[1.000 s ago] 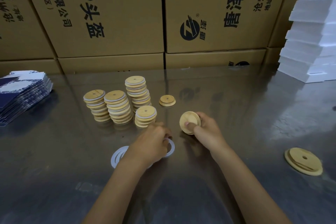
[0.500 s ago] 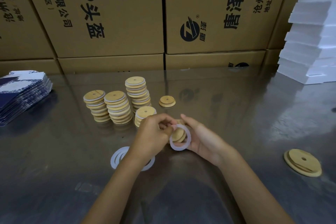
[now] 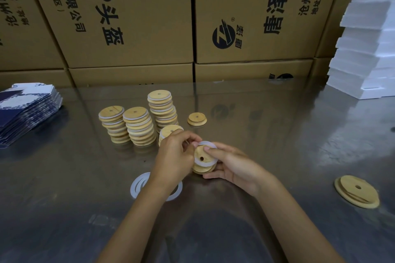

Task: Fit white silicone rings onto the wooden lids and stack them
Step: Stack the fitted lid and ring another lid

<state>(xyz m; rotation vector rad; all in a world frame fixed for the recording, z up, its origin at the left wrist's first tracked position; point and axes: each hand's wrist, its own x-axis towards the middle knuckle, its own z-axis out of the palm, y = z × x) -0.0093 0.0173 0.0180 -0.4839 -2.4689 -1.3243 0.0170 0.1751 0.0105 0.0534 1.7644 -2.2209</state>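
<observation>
Up close, loose white rings (image 3: pixel 136 186) lie on the metal table (image 3: pixel 277 134), partly under the L forearm. Just beyond, R hand (image 3: pixel 233 166) cups a wooden lid (image 3: pixel 203 162), thumb on top; L hand (image 3: pixel 177 151) pinches the silicone ring (image 3: pixel 206 145) around it. Behind: ringed-lid stacks (image 3: pixel 139 128), cardboard boxes (image 3: pixel 128 17).

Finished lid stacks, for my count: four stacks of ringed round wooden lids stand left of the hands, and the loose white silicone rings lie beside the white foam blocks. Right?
Not quite. The head view shows four stacks of ringed round wooden lids, but the loose white silicone rings lie under the left wrist, near the hands, far from the white foam blocks.
</observation>
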